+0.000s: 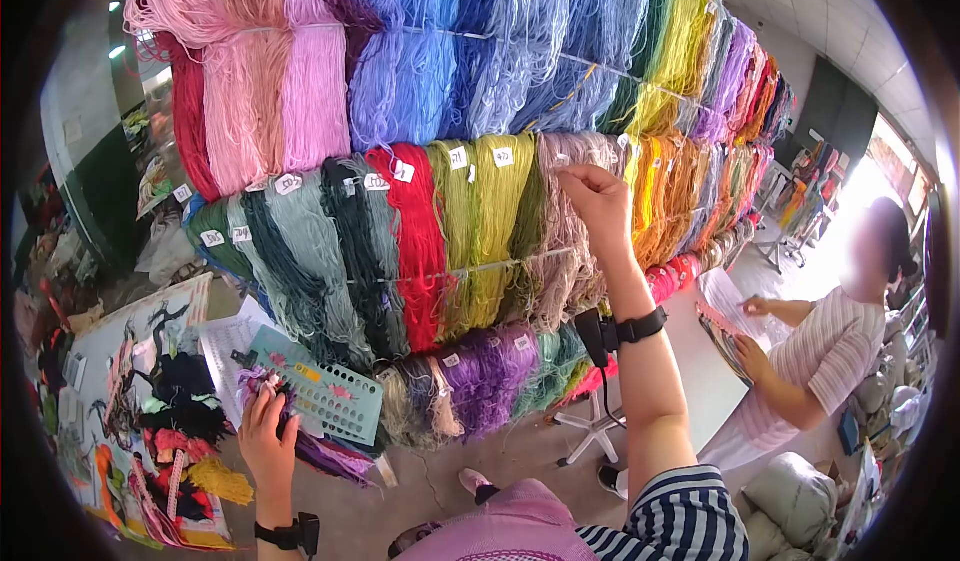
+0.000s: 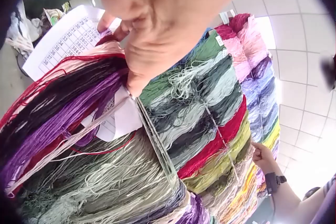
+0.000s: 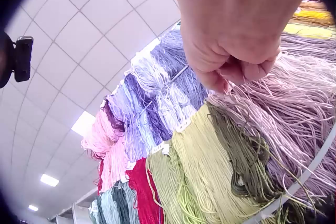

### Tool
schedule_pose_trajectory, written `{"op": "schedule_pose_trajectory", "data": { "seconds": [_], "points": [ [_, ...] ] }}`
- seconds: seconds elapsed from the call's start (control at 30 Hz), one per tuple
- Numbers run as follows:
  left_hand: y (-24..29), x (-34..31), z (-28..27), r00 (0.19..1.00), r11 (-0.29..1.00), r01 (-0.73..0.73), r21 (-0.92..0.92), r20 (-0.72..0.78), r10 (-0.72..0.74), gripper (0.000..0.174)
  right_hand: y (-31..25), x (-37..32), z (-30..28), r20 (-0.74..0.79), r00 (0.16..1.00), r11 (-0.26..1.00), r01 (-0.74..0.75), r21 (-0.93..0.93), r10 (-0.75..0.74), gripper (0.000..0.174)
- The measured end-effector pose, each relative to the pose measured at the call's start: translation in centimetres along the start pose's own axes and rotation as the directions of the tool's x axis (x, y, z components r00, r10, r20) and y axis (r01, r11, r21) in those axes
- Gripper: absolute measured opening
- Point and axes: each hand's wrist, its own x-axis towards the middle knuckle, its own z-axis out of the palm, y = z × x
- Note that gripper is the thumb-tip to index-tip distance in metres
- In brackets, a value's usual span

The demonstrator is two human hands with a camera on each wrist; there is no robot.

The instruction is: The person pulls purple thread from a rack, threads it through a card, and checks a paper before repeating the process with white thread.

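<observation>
Loose mauve threads (image 1: 564, 231) right of tilted green card (image 1: 332, 393)

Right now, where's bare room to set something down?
The white table has a bare patch beside the paper, near the other person. Bare floor shows below the purple skeins. Crowded: the table at left, largely under loose threads, and around the right hand, where skeins hang tightly packed.
</observation>
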Motion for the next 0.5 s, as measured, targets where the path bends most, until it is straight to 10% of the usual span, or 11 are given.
{"op": "schedule_pose_trajectory", "data": {
  "seconds": [0.5],
  "points": [
    [0.5, 0.2, -0.5, 1.0, 1.0, 0.002, -0.005, -0.019, -0.002, 0.041, -1.7, 1.7, -0.1, 0.118, 0.978, 0.971, -0.188, 0.144, 0.172, 0.016]
  ]
}}
